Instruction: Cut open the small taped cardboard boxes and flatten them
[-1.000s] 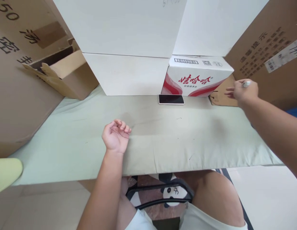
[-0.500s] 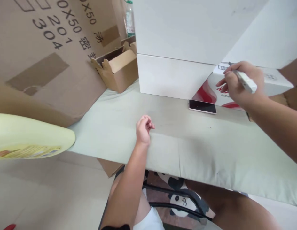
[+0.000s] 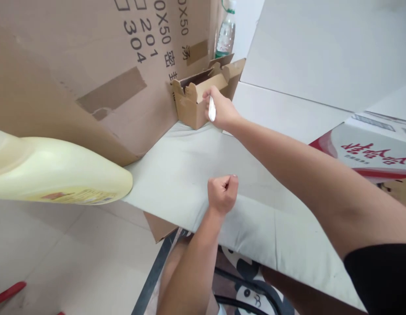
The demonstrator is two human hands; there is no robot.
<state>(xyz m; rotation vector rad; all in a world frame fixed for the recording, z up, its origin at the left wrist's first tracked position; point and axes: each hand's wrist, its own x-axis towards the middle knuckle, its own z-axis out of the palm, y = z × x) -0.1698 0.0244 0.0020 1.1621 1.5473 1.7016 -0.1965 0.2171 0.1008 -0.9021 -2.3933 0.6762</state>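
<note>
My right hand is closed around a slim white-handled tool; its front end is hidden, so I cannot tell its kind. That hand is at the near right side of a small open cardboard box, overlapping it in view; whether they touch is unclear. Curled into a fist, my left hand rests on the pale green cloth covering the table, with nothing visible in it.
A large printed carton stands at the left behind a pale yellow bottle. Behind the small box is a clear water bottle. White boxes and a red-and-white carton line the back right.
My right hand has moved left with the white-handled tool, from the red-and-white carton to the small cardboard box. My left fingers have curled tighter. The view has turned left; the phone is out of sight.
</note>
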